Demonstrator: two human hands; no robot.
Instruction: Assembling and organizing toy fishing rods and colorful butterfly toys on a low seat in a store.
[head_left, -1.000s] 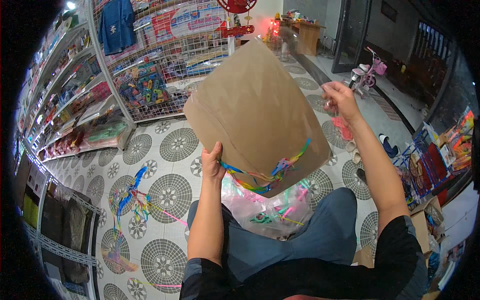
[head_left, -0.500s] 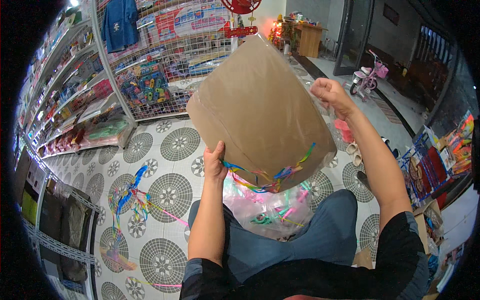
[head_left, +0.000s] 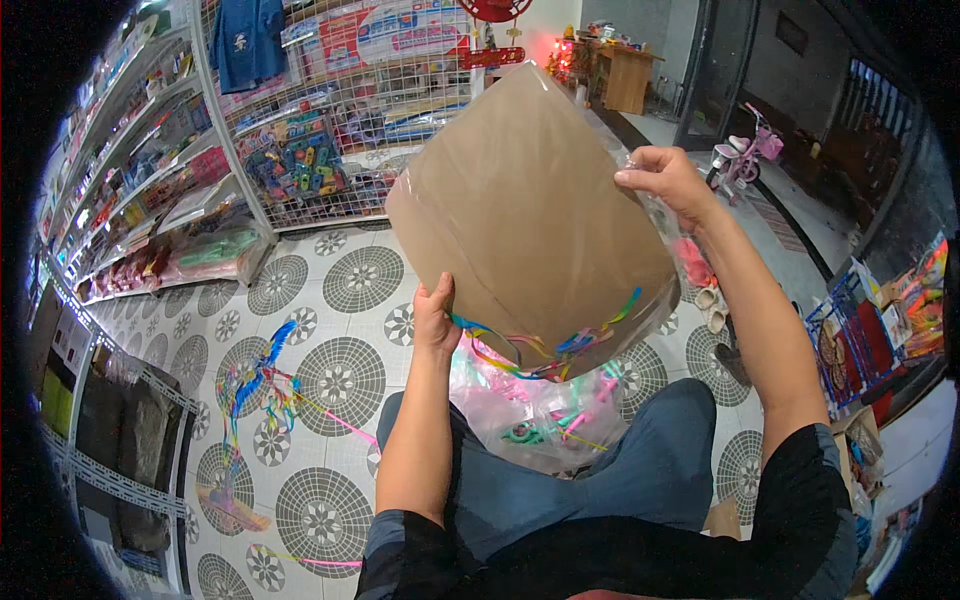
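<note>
A large brown sheet [head_left: 530, 210] in a clear plastic sleeve is held up in front of me, tilted. My left hand [head_left: 435, 315] grips its lower left edge, thumb on top. At the upper right edge my right hand [head_left: 672, 185] pinches the clear plastic [head_left: 640, 200]. Colourful ribbons [head_left: 570, 345] hang across the sheet's lower edge, starting beside my left hand; whether they are inside the sleeve I cannot tell. Below it, between my knees, a clear plastic bag [head_left: 535, 425] holds pink and green pieces.
On the tiled floor [head_left: 340, 385] at left lies a blue bird-shaped toy [head_left: 270, 360] with streamers and a pink stick. Stocked shelves [head_left: 150, 160] and a wire rack [head_left: 340, 130] stand beyond. A pink child's bicycle [head_left: 740, 155] is far right; a blue rack [head_left: 850, 330] stands nearer at right.
My right hand has come onto the sheet's right edge, with its thumb extended over the plastic. The sheet has shifted slightly right. My left hand keeps its hold.
</note>
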